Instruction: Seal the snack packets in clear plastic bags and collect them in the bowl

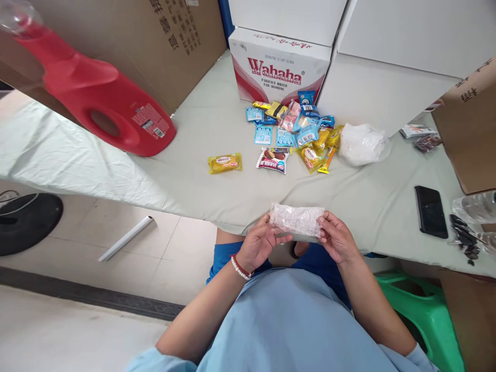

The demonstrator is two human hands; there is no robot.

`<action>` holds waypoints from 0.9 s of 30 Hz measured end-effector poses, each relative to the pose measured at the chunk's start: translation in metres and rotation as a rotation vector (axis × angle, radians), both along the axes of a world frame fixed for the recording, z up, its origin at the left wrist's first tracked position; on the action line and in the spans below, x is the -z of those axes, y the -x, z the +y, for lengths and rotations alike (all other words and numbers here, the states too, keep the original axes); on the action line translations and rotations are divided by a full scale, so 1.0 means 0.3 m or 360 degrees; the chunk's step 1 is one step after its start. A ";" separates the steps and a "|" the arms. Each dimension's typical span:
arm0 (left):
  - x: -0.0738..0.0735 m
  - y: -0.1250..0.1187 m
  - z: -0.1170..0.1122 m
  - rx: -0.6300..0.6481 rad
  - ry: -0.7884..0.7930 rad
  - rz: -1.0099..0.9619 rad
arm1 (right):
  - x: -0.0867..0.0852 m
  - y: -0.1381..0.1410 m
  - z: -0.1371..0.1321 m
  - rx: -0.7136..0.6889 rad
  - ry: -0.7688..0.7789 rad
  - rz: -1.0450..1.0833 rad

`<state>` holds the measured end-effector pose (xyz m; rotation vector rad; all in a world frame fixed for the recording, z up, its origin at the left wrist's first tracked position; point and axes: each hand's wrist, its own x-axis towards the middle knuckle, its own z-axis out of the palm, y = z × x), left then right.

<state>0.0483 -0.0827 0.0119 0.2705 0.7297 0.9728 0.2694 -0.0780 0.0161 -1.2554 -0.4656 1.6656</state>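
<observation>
Nearest, the person's two hands work just past the table's near edge. The right hand [338, 238] has its fingers closed in a pinch on the right end of a clear, crinkled plastic packet [296, 220]. The left hand [259, 244], a beaded bracelet [241, 267] at its wrist, is partly open, its fingers meeting the left end; whether they grip it or only steady it I cannot tell. The packet lies stretched between the hands, at the rim of the table [182, 188], and shows no tear, so I judge the picking-up done and the packet unopened. What is inside, if anything, is too unclear to make out.

Farther in, none of the snacks is in hand. A yellow snack packet [225, 163] lies alone to the left, and a brown-and-white snack packet [272, 160] just in front of the main heap of snacks [306, 135]. That heap is overlapping and mixed in colour, so it seems unsorted. A crumpled white plastic bag [362, 144] rests beside it on the right; a black phone [431, 212] lies well apart, untouched.

Farthest, behind the heap, stands a Wahaha carton [279, 67].
</observation>
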 end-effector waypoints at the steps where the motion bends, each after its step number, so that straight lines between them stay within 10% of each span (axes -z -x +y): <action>1: 0.004 -0.003 -0.003 0.0025 -0.0005 0.0042 | 0.000 0.004 -0.002 -0.0009 0.0001 -0.0019; 6: 0.029 -0.024 0.010 0.0069 -0.0113 0.0500 | 0.017 -0.002 -0.011 -0.0208 -0.0119 -0.0365; 11: 0.027 -0.039 0.029 0.0063 -0.0341 0.0720 | 0.000 -0.036 -0.008 -0.0068 -0.0767 -0.1347; 15: 0.007 -0.060 0.015 0.0252 -0.0533 0.0792 | -0.034 -0.004 0.002 -0.0558 -0.1090 -0.1375; 27: 0.015 0.075 0.078 -0.0051 -0.0489 0.1090 | -0.007 -0.066 0.022 0.0047 -0.0220 -0.0374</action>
